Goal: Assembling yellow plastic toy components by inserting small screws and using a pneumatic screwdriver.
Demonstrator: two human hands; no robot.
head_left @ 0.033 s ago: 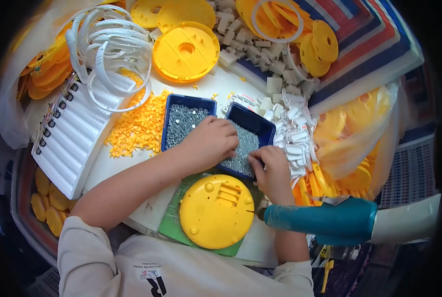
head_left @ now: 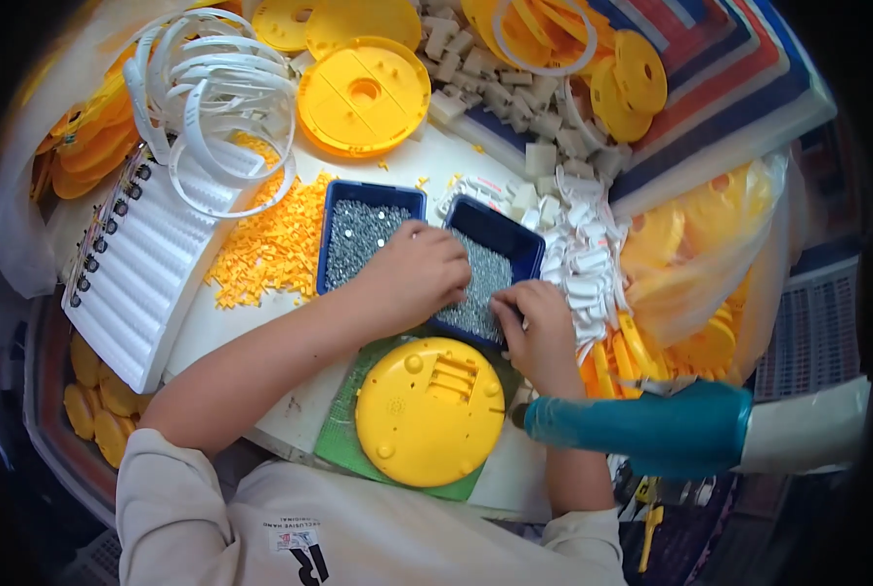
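My left hand (head_left: 425, 272) reaches over the two blue trays, its fingers curled together at the left side of the right-hand tray (head_left: 526, 244). Small silvery screws (head_left: 480, 283) fill much of that tray. At its near right corner my right hand (head_left: 539, 324) is closed, thumb against fingers. Anything pinched in either hand is hidden or too small to name. Darker small metal screws (head_left: 363, 234) lie in the left-hand tray (head_left: 327, 220). Just below my hands, a round yellow plastic housing (head_left: 426, 430) with a rectangular slotted recess rests on a green mat (head_left: 339, 444).
A teal power screwdriver (head_left: 641, 430) juts in from the right, its tip near the housing. Around the trays lie small yellow pieces (head_left: 270, 244), white rings (head_left: 197, 98), white clips (head_left: 583, 264), yellow discs (head_left: 363, 93), and a ridged white tray (head_left: 148, 273). Bagged yellow parts (head_left: 700, 244) stand right.
The whole view has shifted very slightly. Both hands keep the same closed pose over the screw tray, and the yellow housing stays on the mat.
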